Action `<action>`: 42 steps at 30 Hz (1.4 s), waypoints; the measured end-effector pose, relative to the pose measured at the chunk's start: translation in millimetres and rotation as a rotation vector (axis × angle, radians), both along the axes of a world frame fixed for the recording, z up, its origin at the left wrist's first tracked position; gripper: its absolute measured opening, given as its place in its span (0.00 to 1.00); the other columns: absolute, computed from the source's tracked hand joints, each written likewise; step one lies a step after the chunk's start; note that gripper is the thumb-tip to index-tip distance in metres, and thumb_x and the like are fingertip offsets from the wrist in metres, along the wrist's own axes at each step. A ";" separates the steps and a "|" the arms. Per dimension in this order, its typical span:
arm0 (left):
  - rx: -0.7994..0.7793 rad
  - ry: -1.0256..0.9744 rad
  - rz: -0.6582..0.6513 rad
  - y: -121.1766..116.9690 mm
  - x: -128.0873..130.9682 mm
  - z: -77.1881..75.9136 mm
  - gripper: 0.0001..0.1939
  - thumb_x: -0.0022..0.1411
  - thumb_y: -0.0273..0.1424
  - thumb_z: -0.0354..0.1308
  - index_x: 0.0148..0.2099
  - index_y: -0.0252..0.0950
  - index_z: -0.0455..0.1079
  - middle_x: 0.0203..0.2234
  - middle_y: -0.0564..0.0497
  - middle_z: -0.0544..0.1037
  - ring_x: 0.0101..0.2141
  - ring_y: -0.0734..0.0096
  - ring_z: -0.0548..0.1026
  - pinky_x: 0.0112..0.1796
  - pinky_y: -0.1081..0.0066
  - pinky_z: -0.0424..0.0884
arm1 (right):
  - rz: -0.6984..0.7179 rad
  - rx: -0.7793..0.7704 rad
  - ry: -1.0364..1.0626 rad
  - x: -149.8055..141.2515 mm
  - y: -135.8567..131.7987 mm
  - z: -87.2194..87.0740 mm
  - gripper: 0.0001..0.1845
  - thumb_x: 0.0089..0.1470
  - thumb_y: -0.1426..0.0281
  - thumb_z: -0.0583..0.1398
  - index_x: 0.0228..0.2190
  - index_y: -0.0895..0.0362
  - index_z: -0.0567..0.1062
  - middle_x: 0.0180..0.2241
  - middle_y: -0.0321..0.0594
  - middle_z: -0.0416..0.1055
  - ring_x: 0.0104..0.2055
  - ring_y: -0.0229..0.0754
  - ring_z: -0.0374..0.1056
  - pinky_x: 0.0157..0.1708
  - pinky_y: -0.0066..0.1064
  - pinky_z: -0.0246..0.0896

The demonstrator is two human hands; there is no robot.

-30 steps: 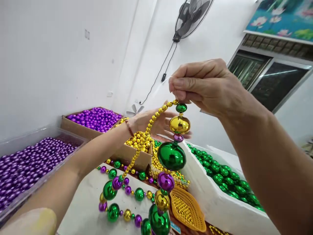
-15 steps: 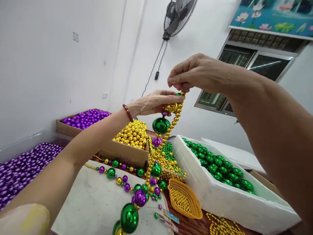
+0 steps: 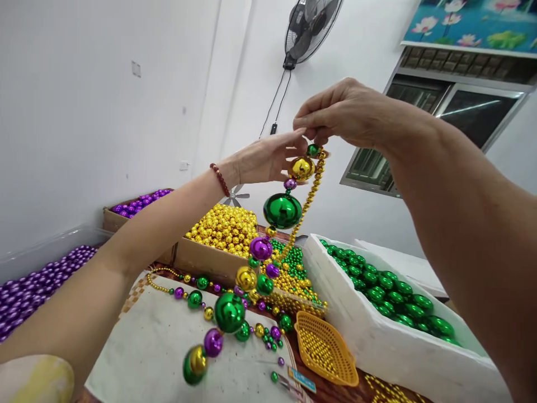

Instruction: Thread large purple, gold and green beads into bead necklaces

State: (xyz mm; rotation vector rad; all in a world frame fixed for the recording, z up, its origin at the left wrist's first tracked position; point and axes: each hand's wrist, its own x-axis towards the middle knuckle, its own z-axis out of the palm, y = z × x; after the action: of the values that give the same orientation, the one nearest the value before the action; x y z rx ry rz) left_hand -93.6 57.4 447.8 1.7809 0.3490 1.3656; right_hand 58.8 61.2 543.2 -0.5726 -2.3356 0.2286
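Observation:
A bead necklace (image 3: pixel 282 211) of green, gold and purple balls hangs from my raised hands, with a thinner chain of small gold beads on its right side. My right hand (image 3: pixel 335 115) pinches the necklace's top, though what lies between the fingertips is hidden. Just below and to the left, my left hand (image 3: pixel 272 159) supports the top beads. Its thumb reaches close to the right fingertips, and its other fingers pass behind the gold ball. The necklace's lower end dangles above a white cloth (image 3: pixel 159 347). Another beaded strand (image 3: pixel 194 299) lies along the cloth's far edge.
Purple beads fill a clear tub (image 3: pixel 25 252) at left. A cardboard box (image 3: pixel 210 256) holds gold balls. At right stand a white foam box (image 3: pixel 377 330) of green balls and a yellow basket (image 3: pixel 350 364) of small gold beads. A wall fan (image 3: pixel 312 31) hangs above.
Both hands have risen slightly with the necklace. My left fingers have spread from their flatter pose around the top beads, and the hanging strand has swung, its lower end shifting left.

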 end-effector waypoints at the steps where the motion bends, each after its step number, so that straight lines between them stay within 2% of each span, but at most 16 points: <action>1: -0.011 0.013 -0.025 2.9 -1.3 -1.4 0.16 0.59 0.43 0.65 0.38 0.35 0.69 0.42 0.43 0.79 0.48 0.58 0.77 0.47 0.58 0.72 | 0.026 -0.002 0.005 -0.6 2.4 -0.5 0.16 0.53 0.85 0.62 0.18 0.62 0.78 0.11 0.26 0.67 0.14 0.22 0.61 0.18 0.19 0.50; 3: -0.030 0.011 -0.058 8.5 -3.2 -3.8 0.13 0.60 0.38 0.65 0.39 0.35 0.69 0.42 0.45 0.78 0.47 0.60 0.77 0.49 0.57 0.71 | 0.054 0.000 0.008 -2.3 5.1 -1.3 0.14 0.53 0.84 0.63 0.19 0.62 0.78 0.11 0.27 0.67 0.14 0.22 0.61 0.17 0.18 0.50; 6: -0.027 -0.013 -0.036 13.0 -6.8 -5.8 0.08 0.60 0.31 0.64 0.40 0.35 0.70 0.40 0.48 0.77 0.43 0.66 0.79 0.47 0.61 0.73 | 0.013 -0.002 0.003 -4.4 4.9 -2.5 0.13 0.52 0.84 0.63 0.19 0.63 0.79 0.11 0.27 0.67 0.14 0.22 0.61 0.18 0.18 0.51; 11: 0.006 -0.014 0.077 6.4 -16.4 -4.8 0.07 0.64 0.31 0.60 0.39 0.32 0.72 0.34 0.50 0.77 0.36 0.73 0.79 0.41 0.69 0.73 | -0.064 0.017 0.032 -6.3 5.3 -4.6 0.12 0.52 0.84 0.63 0.20 0.63 0.78 0.11 0.26 0.68 0.13 0.22 0.61 0.18 0.19 0.52; 14: 0.039 -0.027 0.158 2.8 -18.2 -4.0 0.07 0.65 0.32 0.60 0.39 0.32 0.72 0.34 0.49 0.79 0.40 0.71 0.79 0.43 0.69 0.72 | -0.045 0.036 0.046 -7.2 8.3 -5.3 0.11 0.53 0.81 0.64 0.20 0.62 0.78 0.11 0.25 0.67 0.14 0.22 0.61 0.19 0.20 0.53; 17: 0.071 -0.050 0.196 4.6 -14.2 -6.6 0.07 0.65 0.32 0.61 0.41 0.34 0.73 0.39 0.50 0.80 0.47 0.68 0.78 0.46 0.68 0.71 | -0.014 0.054 0.043 -7.8 10.7 -7.9 0.10 0.53 0.80 0.64 0.21 0.62 0.78 0.12 0.25 0.68 0.16 0.22 0.62 0.20 0.21 0.53; 20: 0.090 -0.066 0.173 8.9 -6.3 -16.7 0.06 0.66 0.32 0.60 0.44 0.36 0.74 0.43 0.52 0.80 0.51 0.67 0.76 0.48 0.67 0.71 | 0.008 0.044 0.042 -8.8 10.1 -16.6 0.12 0.53 0.83 0.63 0.21 0.62 0.78 0.13 0.25 0.69 0.17 0.23 0.62 0.20 0.21 0.53; 22: 0.093 -0.104 0.153 11.1 0.0 -29.1 0.06 0.65 0.30 0.60 0.44 0.35 0.74 0.43 0.52 0.79 0.50 0.68 0.76 0.47 0.68 0.71 | 0.010 0.032 0.033 -10.2 8.1 -27.5 0.13 0.55 0.84 0.62 0.20 0.63 0.77 0.13 0.27 0.68 0.16 0.24 0.61 0.19 0.20 0.54; 26: 0.013 -0.190 0.140 10.0 11.4 -67.2 0.10 0.62 0.30 0.64 0.45 0.35 0.73 0.40 0.51 0.78 0.39 0.73 0.79 0.41 0.71 0.73 | -0.017 -0.040 0.015 -13.7 9.3 -61.5 0.16 0.56 0.85 0.60 0.19 0.65 0.76 0.14 0.30 0.68 0.16 0.24 0.60 0.18 0.20 0.51; 30: -0.114 -0.193 0.187 1.9 17.0 -110.8 0.10 0.61 0.33 0.64 0.44 0.36 0.72 0.36 0.52 0.76 0.24 0.82 0.74 0.29 0.74 0.70 | 0.048 -0.177 0.044 -14.0 23.7 -107.8 0.15 0.55 0.85 0.60 0.19 0.64 0.76 0.14 0.32 0.68 0.16 0.25 0.59 0.18 0.20 0.54; 33: -0.167 -0.183 0.214 -2.6 15.4 -137.7 0.05 0.62 0.30 0.62 0.37 0.34 0.70 0.35 0.52 0.75 0.23 0.84 0.71 0.27 0.75 0.67 | 0.080 -0.314 0.089 -12.8 34.4 -144.0 0.14 0.54 0.83 0.62 0.19 0.62 0.76 0.15 0.34 0.69 0.16 0.27 0.60 0.17 0.20 0.58; 36: -0.236 -0.128 0.212 -1.6 8.6 -160.3 0.06 0.60 0.28 0.62 0.33 0.33 0.69 0.34 0.51 0.75 0.25 0.83 0.71 0.26 0.75 0.66 | 0.109 -0.477 0.146 -12.7 43.1 -177.0 0.12 0.54 0.80 0.65 0.20 0.60 0.76 0.16 0.34 0.70 0.16 0.28 0.62 0.15 0.21 0.60; 39: -0.373 -0.060 0.232 2.6 -1.8 -183.3 0.06 0.60 0.28 0.62 0.33 0.33 0.69 0.30 0.52 0.74 0.22 0.82 0.70 0.24 0.74 0.65 | 0.142 -0.667 0.235 -14.4 56.9 -210.6 0.10 0.53 0.73 0.69 0.23 0.58 0.77 0.18 0.35 0.71 0.16 0.30 0.65 0.17 0.22 0.66; 42: -0.544 -0.057 0.285 6.2 -14.2 -208.0 0.09 0.59 0.30 0.64 0.31 0.34 0.67 0.24 0.54 0.72 0.19 0.79 0.69 0.22 0.73 0.64 | 0.131 -0.896 0.344 -17.1 77.1 -250.4 0.10 0.52 0.70 0.71 0.25 0.60 0.77 0.21 0.38 0.74 0.19 0.33 0.70 0.22 0.25 0.72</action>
State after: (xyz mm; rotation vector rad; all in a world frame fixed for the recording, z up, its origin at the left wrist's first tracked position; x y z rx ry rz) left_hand -107.8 63.6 239.8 1.2702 0.8794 1.3460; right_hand 41.7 138.3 292.8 -0.7144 -1.8456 1.3557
